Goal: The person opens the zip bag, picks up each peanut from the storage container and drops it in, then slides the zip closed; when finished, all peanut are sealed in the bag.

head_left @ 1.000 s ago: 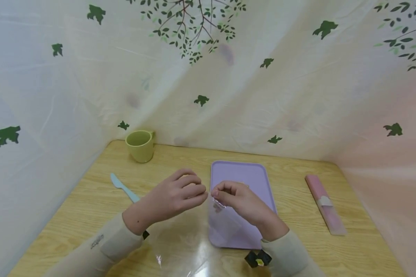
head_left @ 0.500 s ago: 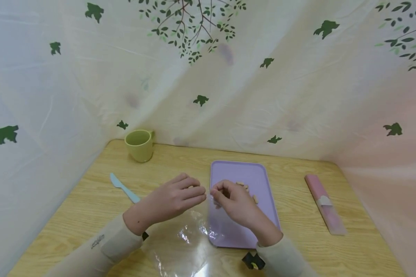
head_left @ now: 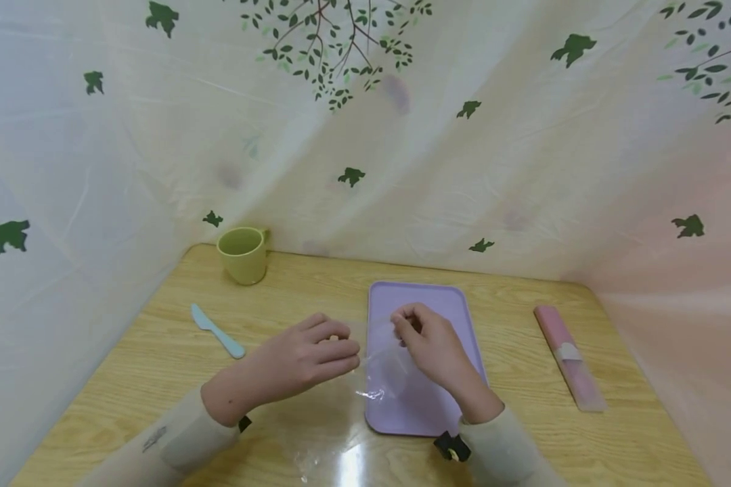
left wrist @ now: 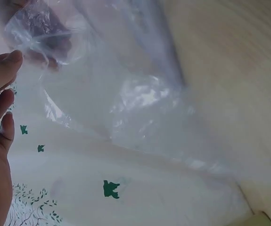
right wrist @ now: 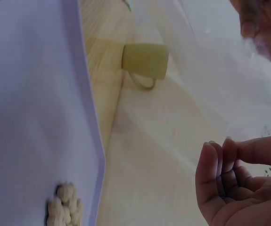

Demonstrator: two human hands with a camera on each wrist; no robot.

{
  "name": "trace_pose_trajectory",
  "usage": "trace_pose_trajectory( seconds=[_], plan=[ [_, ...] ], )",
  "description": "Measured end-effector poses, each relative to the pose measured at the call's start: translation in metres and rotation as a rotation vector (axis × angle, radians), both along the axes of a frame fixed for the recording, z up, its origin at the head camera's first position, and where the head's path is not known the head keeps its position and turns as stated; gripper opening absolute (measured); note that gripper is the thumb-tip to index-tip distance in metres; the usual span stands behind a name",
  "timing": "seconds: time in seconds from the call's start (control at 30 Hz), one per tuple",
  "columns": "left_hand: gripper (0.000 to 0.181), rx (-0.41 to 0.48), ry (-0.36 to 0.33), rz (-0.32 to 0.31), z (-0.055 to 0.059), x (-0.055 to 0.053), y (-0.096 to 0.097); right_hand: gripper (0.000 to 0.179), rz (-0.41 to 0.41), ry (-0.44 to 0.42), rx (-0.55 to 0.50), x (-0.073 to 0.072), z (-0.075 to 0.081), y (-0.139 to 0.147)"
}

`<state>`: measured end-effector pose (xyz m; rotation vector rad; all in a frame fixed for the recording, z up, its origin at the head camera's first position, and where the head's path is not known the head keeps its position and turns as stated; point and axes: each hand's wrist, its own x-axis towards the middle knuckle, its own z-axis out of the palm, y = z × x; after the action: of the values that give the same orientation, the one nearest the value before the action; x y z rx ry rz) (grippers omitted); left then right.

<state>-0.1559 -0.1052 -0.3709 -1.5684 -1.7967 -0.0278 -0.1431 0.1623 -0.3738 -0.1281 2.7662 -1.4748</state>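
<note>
A clear plastic bag [head_left: 374,393] hangs between the two hands, over the left side of a purple tray [head_left: 417,294]. My left hand [head_left: 311,355] pinches one side of its edge; in the left wrist view the crinkled film [left wrist: 144,103] spreads out beside the thumb. My right hand [head_left: 435,348], above the tray, has thumb and fingertips pressed together on the other side of the film. Several tan peanuts in their shells [right wrist: 65,207] lie on the tray in the right wrist view; in the head view the right hand hides them.
A green mug [head_left: 242,256] stands at the back left. A light blue knife [head_left: 217,331] lies left of the left hand. To the right of the tray lies a long pink case [head_left: 569,358] with a white band. A printed cloth [head_left: 402,169] hangs behind the wooden table.
My right hand has moved up and to the right, away from the left hand. The film now stretches across a wider gap. The peanuts, visible half a second ago, are covered in the head view.
</note>
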Motion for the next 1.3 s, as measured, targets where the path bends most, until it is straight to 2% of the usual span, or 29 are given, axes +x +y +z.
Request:
trace_pose_trajectory(
  seconds=[0.13,0.3,0.53,0.63,0.73,0.8,0.87,0.97,1.07,1.2,1.27,1.3],
  plan=[
    [0.021,-0.001,-0.003,-0.004,0.005,0.002,-0.005,0.022,-0.024,-0.013,0.022,-0.004,0.0,0.007],
    [0.029,-0.014,-0.007,-0.006,0.01,0.006,-0.01,0.025,-0.028,-0.066,-0.045,-0.007,0.001,0.014],
    [0.037,-0.025,0.001,-0.012,0.016,0.013,-0.015,0.026,-0.044,-0.005,0.048,-0.008,0.001,0.018],
    [0.037,-0.024,-0.002,0.004,0.017,0.013,-0.018,0.025,-0.04,-0.029,0.016,-0.008,-0.001,0.017],
    [0.028,0.005,-0.029,0.042,0.017,0.011,-0.02,0.023,-0.025,-0.076,-0.038,-0.007,-0.004,0.014],
    [0.027,0.036,-0.067,0.079,0.017,0.009,-0.02,0.022,-0.008,-0.085,-0.058,-0.005,-0.005,0.01],
    [0.034,0.066,-0.109,0.127,0.018,0.007,-0.019,0.019,0.007,-0.068,-0.058,-0.002,-0.006,0.005],
    [0.037,0.079,-0.188,0.222,0.021,0.006,-0.013,0.016,0.022,0.002,-0.065,0.003,-0.009,-0.003],
    [0.032,0.065,-0.29,0.332,0.023,0.006,-0.006,0.014,0.018,0.1,-0.051,0.006,-0.014,-0.012],
    [0.011,0.048,-0.496,0.432,0.028,0.002,0.003,0.011,0.006,0.264,0.056,0.009,-0.022,-0.026],
    [0.006,0.045,-0.576,0.442,0.031,-0.001,0.007,0.011,0.008,0.32,0.119,0.011,-0.025,-0.032],
    [0.007,0.049,-0.59,0.44,0.031,-0.003,0.009,0.011,0.005,0.344,0.147,0.012,-0.027,-0.035]
  ],
)
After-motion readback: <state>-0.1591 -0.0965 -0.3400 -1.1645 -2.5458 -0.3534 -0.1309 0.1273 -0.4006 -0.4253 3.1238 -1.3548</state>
